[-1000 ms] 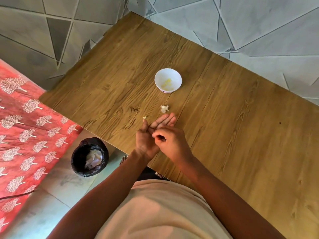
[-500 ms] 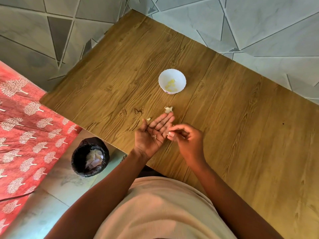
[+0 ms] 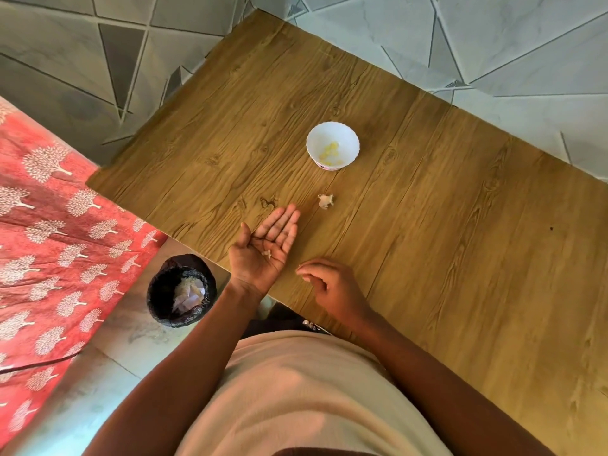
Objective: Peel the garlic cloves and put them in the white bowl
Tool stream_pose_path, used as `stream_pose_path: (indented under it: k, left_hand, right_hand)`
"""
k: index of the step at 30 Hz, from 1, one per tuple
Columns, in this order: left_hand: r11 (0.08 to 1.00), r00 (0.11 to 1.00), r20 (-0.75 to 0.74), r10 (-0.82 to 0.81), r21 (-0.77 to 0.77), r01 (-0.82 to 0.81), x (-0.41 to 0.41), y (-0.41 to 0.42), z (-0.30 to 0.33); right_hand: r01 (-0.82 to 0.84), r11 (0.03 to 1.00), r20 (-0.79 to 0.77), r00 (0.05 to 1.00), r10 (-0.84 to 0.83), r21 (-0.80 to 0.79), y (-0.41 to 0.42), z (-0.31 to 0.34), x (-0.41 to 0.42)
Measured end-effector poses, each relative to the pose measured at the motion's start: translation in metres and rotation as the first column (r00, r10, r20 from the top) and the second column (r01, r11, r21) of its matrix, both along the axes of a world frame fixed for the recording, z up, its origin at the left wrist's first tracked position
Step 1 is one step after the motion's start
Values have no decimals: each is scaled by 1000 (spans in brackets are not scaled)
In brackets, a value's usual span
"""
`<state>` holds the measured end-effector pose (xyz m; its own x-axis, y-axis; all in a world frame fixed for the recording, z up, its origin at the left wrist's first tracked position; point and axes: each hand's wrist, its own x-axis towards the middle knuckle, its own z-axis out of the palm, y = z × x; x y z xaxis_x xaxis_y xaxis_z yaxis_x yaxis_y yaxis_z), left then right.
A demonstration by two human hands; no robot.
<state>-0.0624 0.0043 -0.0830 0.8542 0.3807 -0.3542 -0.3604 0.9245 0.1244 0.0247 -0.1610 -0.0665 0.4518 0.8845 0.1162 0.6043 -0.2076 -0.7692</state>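
Papery scraps of skin point(image 3: 266, 253) lie on the flat, upturned left hand point(image 3: 263, 250) while the right hand point(image 3: 329, 284) hangs loosely curled beside it holding nothing visible; better to tip them into the bin point(image 3: 182, 290) just left, then take the garlic piece point(image 3: 325, 201) between fingertips point(image 3: 289, 214) and white bowl point(image 3: 332, 145).

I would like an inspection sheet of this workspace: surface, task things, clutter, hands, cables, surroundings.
Surface: wooden table, wood-grain top.
Task things: white bowl holds yellowish peeled garlic cloves; a garlic piece with skin lies on the table between the bowl and the hands.
Clutter: small skin scraps on the left palm.
Hands: left hand palm up, fingers straight; right hand over the table edge, fingers loosely curled, whether it pinches something cannot be told.
Cables: nothing seen.
Surroundings: black bin with pale scraps on the floor; red patterned cloth at left; tiled floor.
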Motion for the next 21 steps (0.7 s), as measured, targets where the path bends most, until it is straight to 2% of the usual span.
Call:
stream_pose_path:
  k: [4, 8, 12, 17, 21]
  left_hand:
    - [999, 1000, -25, 15, 38, -14, -3, -3, 1]
    - [998, 999, -45, 24, 57, -21, -7, -8, 6]
    - [998, 996, -77, 38, 51, -34, -8, -12, 10]
    - [997, 994, -90, 54, 58, -48, -13, -16, 10]
    - [997, 994, -93, 56, 64, -50, -18, -17, 11]
  right_hand:
    - [112, 993, -146, 983, -115, -27, -6, 0, 1]
    - [201, 974, -130, 968, -214, -109, -6, 9, 4]
    - [137, 978, -116, 981, -156, -156, -1, 12, 6]
    - [51, 978, 16, 999, -49, -204, 2, 10, 1]
    - [1, 973, -10, 1000, -3, -229, 0, 9, 5]
